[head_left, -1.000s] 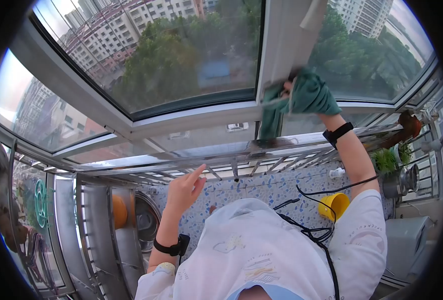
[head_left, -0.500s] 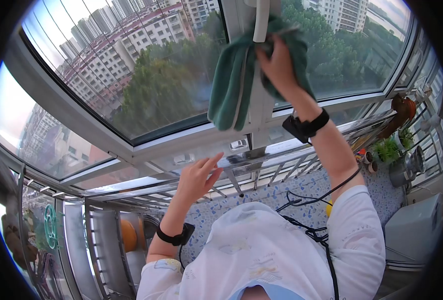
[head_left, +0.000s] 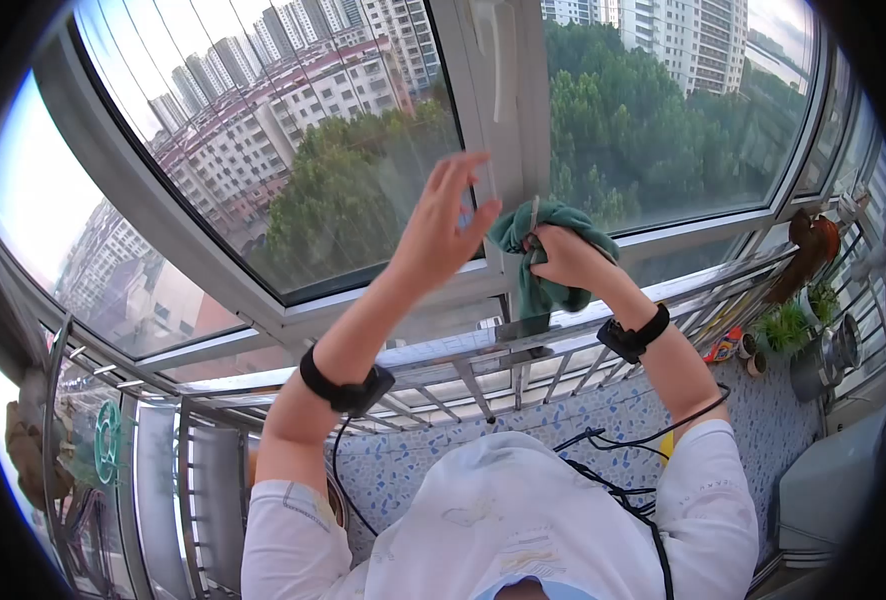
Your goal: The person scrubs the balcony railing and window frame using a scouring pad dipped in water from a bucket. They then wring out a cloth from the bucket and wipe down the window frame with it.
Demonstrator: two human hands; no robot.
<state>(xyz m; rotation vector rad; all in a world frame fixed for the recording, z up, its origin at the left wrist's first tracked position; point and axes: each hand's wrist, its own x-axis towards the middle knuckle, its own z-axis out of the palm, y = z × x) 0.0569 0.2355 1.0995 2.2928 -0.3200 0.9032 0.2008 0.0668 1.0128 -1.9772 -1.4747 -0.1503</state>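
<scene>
Bunched up in my right hand (head_left: 568, 258) is a green cloth (head_left: 555, 292), with the fingers wrapped round it. It sits low by the window frame post (head_left: 519, 150), just above the metal railing (head_left: 433, 350). My left hand (head_left: 445, 222) is raised in front of the left window pane (head_left: 363, 190), its fingers spread and holding nothing. A white window handle (head_left: 504, 60) is on the post above both hands. Part of the cloth hangs below my right fist.
Potted plants (head_left: 785, 325) and a metal can (head_left: 825, 362) stand at the right. A grey-white box (head_left: 843, 490) is at the lower right. Black cables (head_left: 618, 490) run across my shirt and over the speckled floor (head_left: 403, 470). A metal rack (head_left: 188, 500) stands at the left.
My right hand has come down from the window handle with the cloth, now bunched rather than hanging spread. My left hand has risen to the right, in front of the pane.
</scene>
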